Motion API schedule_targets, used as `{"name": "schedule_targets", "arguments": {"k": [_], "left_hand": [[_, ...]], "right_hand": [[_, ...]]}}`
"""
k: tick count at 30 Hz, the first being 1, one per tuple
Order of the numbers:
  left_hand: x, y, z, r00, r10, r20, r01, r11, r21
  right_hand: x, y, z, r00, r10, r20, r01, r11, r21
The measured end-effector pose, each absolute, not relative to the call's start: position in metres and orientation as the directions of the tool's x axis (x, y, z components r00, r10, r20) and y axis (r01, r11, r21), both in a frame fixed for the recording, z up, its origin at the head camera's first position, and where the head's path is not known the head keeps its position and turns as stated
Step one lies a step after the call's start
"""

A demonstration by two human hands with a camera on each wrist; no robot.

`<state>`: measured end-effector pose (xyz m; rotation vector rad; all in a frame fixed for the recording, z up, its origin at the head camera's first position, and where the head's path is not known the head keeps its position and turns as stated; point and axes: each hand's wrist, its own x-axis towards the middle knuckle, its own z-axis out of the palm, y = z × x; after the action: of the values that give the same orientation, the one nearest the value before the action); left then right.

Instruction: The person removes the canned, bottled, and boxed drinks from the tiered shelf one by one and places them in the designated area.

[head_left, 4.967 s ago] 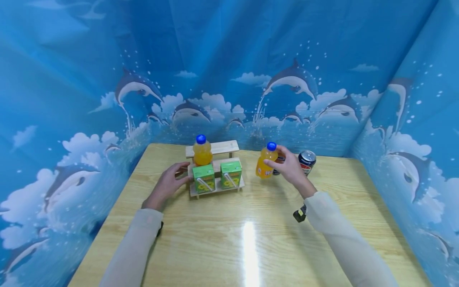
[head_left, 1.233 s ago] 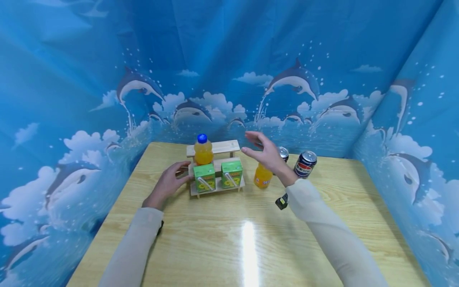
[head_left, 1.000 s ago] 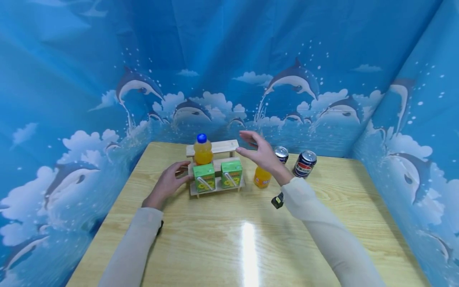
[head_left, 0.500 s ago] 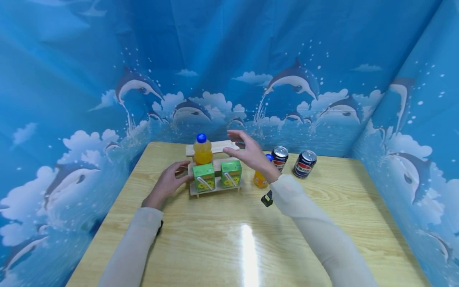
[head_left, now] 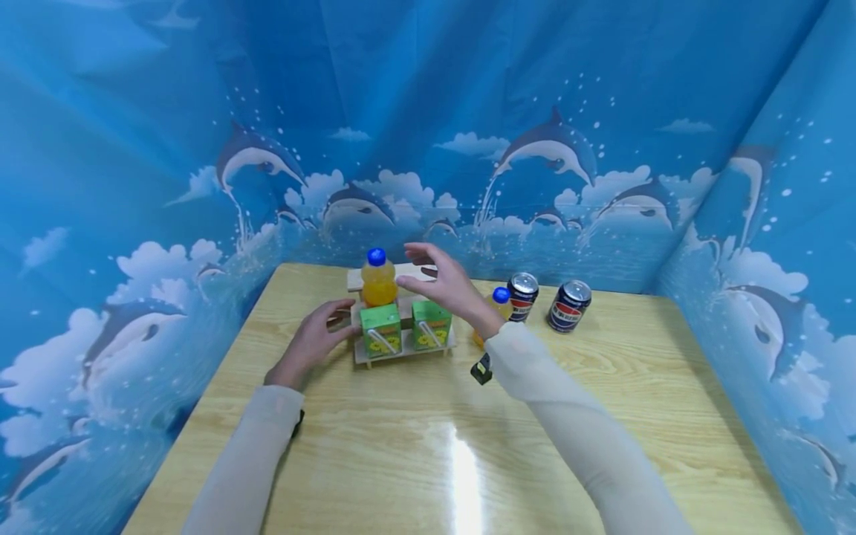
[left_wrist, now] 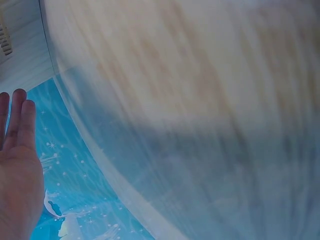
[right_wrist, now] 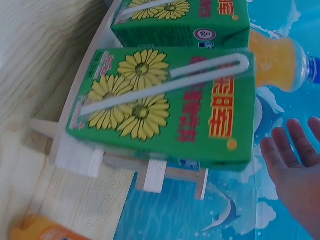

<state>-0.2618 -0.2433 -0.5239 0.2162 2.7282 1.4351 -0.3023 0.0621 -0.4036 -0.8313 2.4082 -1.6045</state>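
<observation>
A small tiered wooden rack [head_left: 405,351] stands toward the back of the table. My left hand [head_left: 313,343] rests at its left side, fingertips at the edge and fingers nearly straight in the left wrist view. Two green drink cartons [head_left: 381,333] with straws stand on the lowest tier; the right carton [right_wrist: 165,105] is large in the right wrist view. Behind the left one is a bottle of orange drink [head_left: 379,288] with a blue cap. My right hand [head_left: 446,284] holds nothing; its spread fingers and thumb hover above the right of the rack, thumb tip close to that bottle.
Right of the rack, a second orange drink bottle [head_left: 500,300] stands partly behind my right wrist. Two dark soda cans [head_left: 523,297] stand further right. A blue dolphin-print curtain [head_left: 428,148] surrounds the wooden table [head_left: 374,446] at the back and sides.
My right hand let go of the second orange bottle, which now stands slightly nearer me, and moved left over the rack toward the bottle there. My left hand has stayed in place.
</observation>
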Motion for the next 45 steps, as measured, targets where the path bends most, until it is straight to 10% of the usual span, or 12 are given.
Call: {"name": "schedule_targets", "arguments": {"k": [45], "left_hand": [[-0.259, -0.243, -0.524, -0.987, 0.155, 0.045, 0.123, 0.542, 0.831]], "right_hand": [[-0.304, 0.018, -0.417, -0.830, -0.551, 0.084, -0.306, 0.325, -0.895]]}}
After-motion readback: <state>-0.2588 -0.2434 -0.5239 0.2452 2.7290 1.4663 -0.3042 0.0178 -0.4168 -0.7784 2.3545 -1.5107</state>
